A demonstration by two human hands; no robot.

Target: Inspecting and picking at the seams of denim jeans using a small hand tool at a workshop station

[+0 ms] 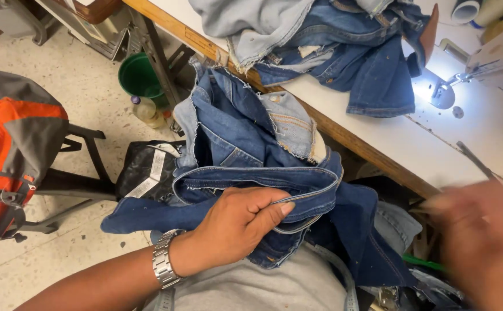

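Note:
My left hand (237, 227), with a metal watch on its wrist, grips a bunched pair of dark blue jeans (251, 150) by the waistband on my lap. The jeans hang over the table's wooden edge (372, 152). My right hand (481, 242) is blurred at the lower right, near the table edge, next to a thin dark tool (475, 159) that lies on the table; whether the hand holds anything cannot be made out.
More denim pieces (343, 46) are piled on the white table. A lit sewing machine (464, 75) stands at the right. On the floor at left are an orange and grey backpack (9, 155) on a chair, a green bucket (137, 75) and a bottle (147, 112).

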